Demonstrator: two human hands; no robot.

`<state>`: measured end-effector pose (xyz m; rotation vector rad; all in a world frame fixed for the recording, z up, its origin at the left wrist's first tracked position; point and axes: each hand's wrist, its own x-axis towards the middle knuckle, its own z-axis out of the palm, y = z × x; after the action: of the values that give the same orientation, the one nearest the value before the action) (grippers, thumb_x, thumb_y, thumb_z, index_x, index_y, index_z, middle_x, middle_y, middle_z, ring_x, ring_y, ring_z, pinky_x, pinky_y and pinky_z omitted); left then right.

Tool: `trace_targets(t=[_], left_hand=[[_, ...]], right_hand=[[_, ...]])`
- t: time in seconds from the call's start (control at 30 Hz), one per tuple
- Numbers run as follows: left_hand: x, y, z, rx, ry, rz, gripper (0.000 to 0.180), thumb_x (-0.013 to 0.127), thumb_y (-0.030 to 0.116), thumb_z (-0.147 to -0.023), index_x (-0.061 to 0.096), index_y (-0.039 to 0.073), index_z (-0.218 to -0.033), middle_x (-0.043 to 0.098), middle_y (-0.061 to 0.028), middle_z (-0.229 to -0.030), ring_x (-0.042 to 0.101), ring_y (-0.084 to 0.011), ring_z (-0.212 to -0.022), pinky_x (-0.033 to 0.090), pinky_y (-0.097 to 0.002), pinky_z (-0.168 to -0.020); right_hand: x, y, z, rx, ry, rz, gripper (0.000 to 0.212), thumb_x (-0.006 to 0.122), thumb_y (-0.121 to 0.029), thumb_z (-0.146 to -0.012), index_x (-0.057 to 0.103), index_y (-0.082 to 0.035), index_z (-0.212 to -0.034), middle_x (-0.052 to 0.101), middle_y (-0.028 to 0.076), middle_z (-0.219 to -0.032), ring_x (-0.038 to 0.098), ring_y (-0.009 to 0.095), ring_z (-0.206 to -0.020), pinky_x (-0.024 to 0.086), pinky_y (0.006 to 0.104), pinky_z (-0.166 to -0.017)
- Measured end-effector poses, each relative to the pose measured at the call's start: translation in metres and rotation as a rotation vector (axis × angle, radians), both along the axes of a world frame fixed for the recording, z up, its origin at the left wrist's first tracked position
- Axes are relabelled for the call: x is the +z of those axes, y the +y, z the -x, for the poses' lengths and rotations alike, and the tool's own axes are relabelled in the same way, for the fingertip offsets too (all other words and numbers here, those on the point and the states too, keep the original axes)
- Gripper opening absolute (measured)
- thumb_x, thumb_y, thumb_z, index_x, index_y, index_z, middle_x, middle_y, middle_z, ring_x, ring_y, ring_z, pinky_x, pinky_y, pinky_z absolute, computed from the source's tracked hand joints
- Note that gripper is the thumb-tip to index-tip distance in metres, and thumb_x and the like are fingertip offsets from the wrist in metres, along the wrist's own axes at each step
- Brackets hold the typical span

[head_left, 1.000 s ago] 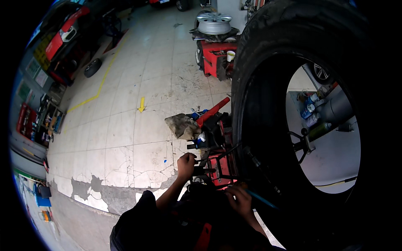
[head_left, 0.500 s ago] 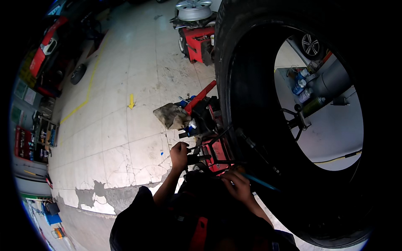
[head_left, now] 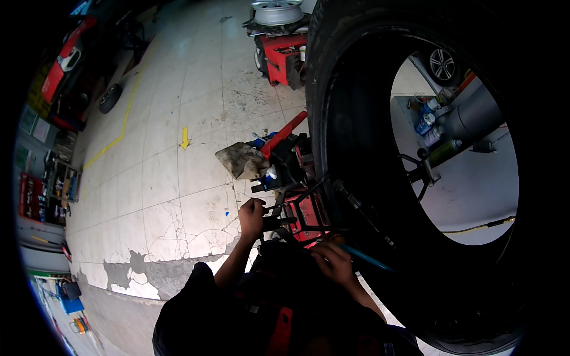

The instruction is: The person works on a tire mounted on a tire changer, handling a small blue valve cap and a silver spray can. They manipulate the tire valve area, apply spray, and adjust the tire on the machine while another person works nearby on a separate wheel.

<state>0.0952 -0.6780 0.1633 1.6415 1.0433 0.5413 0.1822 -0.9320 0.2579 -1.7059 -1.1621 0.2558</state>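
Note:
A large black tyre (head_left: pixel 355 113) stands upright on my right, very close to me. To the left of its lower part is a black metal frame (head_left: pixel 300 207) with thin bars, above a red machine part (head_left: pixel 304 221). My left hand (head_left: pixel 252 218) is closed around the end of a dark bar of this frame. My right hand (head_left: pixel 335 264) is beside the tyre's lower edge, its fingers bent together on something dark that I cannot make out. A blue rod (head_left: pixel 368 259) slants away to the right of it. Shadow hides much between my hands.
Beyond the frame lie a red lever (head_left: pixel 285 133) and a dirty cloth (head_left: pixel 240 160). A silver wheel rim (head_left: pixel 277 13) rests on a red machine (head_left: pixel 285 59) at the back. Spray cans (head_left: pixel 424 123) show through the tyre's opening. A small wheel (head_left: pixel 110 98) stands far left.
Both hands keep nearly the same places and grips. The view has shifted very slightly; nothing has plainly been taken hold of or let go.

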Motion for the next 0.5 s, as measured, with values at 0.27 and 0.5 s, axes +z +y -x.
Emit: trace_targets(t=[0.27,0.5], left_hand=[[-0.0015,0.0013,0.0002,-0.006,-0.008,-0.009,0.031,0.045,0.020,-0.092,0.064,-0.004,-0.084,0.065,-0.0123,-0.064,0.062,-0.0170,-0.059,0.046,-0.0299,-0.056],[0.0017,0.0001,-0.0011,-0.006,-0.002,-0.005,0.031,0.045,0.020,-0.091,0.064,-0.004,-0.084,0.065,-0.0121,-0.065,0.061,-0.0160,-0.058,0.046,-0.0296,-0.055]], right_hand=[[0.0023,0.0021,0.0005,-0.005,0.005,-0.026,0.015,0.067,0.002,-0.078,0.065,-0.002,-0.092,0.065,0.012,-0.089,0.065,0.024,-0.080,0.051,0.0290,-0.065],[0.0033,0.0003,0.0003,-0.004,-0.003,0.007,0.016,0.066,-0.003,-0.081,0.065,-0.004,-0.096,0.065,0.010,-0.092,0.066,0.023,-0.083,0.053,0.0302,-0.069]])
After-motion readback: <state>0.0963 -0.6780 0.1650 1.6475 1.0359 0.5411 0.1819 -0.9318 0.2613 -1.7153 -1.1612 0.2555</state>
